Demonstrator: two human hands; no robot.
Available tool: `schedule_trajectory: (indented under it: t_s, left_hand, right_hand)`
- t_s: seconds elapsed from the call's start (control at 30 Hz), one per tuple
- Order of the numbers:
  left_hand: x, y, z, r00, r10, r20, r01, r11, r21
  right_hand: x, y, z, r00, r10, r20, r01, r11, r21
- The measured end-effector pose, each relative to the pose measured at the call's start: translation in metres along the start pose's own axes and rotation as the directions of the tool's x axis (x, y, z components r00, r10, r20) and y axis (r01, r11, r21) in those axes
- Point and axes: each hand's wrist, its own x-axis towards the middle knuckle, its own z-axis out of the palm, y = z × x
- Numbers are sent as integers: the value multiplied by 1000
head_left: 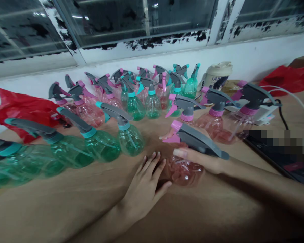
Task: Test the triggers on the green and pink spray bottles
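Observation:
A pink spray bottle (pixel 183 170) with a grey and pink trigger head (pixel 192 138) stands on the brown table (pixel 66 202) in front of me. My right hand (pixel 205 158) is wrapped around its neck under the trigger head, thumb on the near side. My left hand (pixel 144 189) rests at the bottle's lower left side, fingers stretched out and together, thumb touching the bottle's base. Just to the left stands a green spray bottle (pixel 129 136) with a teal collar.
Several green and pink spray bottles (pixel 147 98) crowd the table back to the white wall. Red plastic bags lie at far left (pixel 22 108) and far right (pixel 288 77). A white tub (pixel 218 76), a power strip with cables (pixel 266 113) and a dark flat object (pixel 281 152) sit at right.

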Motion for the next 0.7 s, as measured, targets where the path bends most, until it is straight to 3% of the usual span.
schedule_trajectory:
  t_s: [0.27,0.7]
  left_hand:
    - [-1,0,1,1000,4,-13,-4,1000,-19]
    - [-1,0,2,999,14,-36,-14,1000,4]
  right_hand:
    - [2,0,2,997,48,57,-49,998,29]
    - [2,-5,-3,993,-84,76,84,996,14]
